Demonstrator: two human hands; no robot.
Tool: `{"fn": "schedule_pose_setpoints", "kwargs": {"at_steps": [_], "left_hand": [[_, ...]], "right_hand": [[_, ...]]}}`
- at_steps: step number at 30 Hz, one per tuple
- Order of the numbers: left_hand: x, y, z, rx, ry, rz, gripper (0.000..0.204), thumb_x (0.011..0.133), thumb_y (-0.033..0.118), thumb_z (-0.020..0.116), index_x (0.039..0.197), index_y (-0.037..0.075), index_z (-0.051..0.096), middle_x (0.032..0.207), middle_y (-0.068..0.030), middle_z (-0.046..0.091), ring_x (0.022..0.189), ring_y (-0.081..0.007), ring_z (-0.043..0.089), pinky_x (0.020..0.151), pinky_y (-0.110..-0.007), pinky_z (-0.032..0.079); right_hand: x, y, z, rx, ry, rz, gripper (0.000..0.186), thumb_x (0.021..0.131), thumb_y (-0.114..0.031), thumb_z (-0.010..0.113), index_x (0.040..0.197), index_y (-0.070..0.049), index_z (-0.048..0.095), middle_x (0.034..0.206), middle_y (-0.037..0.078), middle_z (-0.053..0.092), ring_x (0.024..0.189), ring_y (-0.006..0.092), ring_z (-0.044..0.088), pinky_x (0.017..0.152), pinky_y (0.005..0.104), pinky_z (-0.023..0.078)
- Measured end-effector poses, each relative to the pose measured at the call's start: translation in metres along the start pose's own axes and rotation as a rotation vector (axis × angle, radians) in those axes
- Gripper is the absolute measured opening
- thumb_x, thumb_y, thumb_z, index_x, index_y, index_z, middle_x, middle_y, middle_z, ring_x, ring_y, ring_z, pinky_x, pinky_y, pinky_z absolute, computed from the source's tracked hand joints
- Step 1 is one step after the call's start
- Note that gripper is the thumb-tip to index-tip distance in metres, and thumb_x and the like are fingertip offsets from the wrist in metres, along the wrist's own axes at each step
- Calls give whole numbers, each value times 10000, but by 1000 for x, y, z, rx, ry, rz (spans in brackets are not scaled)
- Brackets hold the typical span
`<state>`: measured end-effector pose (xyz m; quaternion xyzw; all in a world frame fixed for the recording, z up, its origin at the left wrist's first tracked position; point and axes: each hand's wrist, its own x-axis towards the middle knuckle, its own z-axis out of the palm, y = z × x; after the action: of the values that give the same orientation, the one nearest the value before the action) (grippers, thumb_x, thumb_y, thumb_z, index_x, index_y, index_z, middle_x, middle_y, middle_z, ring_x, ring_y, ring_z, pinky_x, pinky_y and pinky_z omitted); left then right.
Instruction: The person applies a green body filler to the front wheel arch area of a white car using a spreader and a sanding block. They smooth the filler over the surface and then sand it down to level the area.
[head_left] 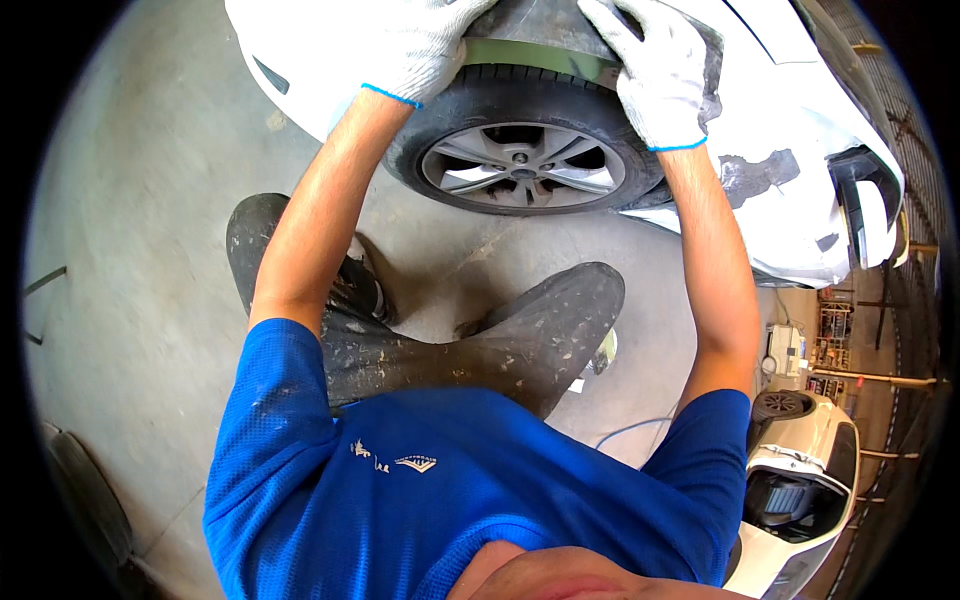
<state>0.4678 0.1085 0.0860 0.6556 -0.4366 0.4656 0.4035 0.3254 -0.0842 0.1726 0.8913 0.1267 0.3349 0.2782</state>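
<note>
Both my hands wear white knit gloves with blue cuffs and reach to a white car's wheel arch. My left hand (425,42) rests at the arch's left side; its thumb stretches toward the middle, and most fingers are cut off by the upper edge. My right hand (664,75) lies on the arch's right side, thumb and fingers apart, holding nothing visible. Between them is a dark grey patch of fender (545,22) above a green arch lip (540,57). Below sits the tire (430,125) with its silver spoked wheel (522,172).
The car's white body (800,215) has grey patches near the headlight opening at right. My knees, in stained dark trousers (540,340), are spread beneath the wheel. A blue hose (630,428) lies on the concrete floor (150,250). Another light car (800,490) stands at lower right, a tire (88,495) at lower left.
</note>
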Motion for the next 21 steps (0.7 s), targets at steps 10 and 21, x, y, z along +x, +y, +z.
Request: {"fn": "schedule_pose_setpoints", "kwargs": {"at_steps": [10,21], "left_hand": [[-79,28,25,-69,-30,-37,623,647,-40,626,1213,212,695,1183,-79,612,1069,-311,581,914,-431,477],[-9,-10,-8,-82,-156,-58,640,693,-96,594,1280,154,653,1243,-147,576,1167,-346,530,1019,-440,418]], "right_hand": [[-80,-16,15,-19,-120,7,628,811,-111,551,1382,-372,566,1297,-15,542,1216,218,484,1058,442,327],[-7,2,5,-48,15,7,533,864,-125,521,1353,-326,584,1315,13,564,1216,233,506,1069,450,349]]}}
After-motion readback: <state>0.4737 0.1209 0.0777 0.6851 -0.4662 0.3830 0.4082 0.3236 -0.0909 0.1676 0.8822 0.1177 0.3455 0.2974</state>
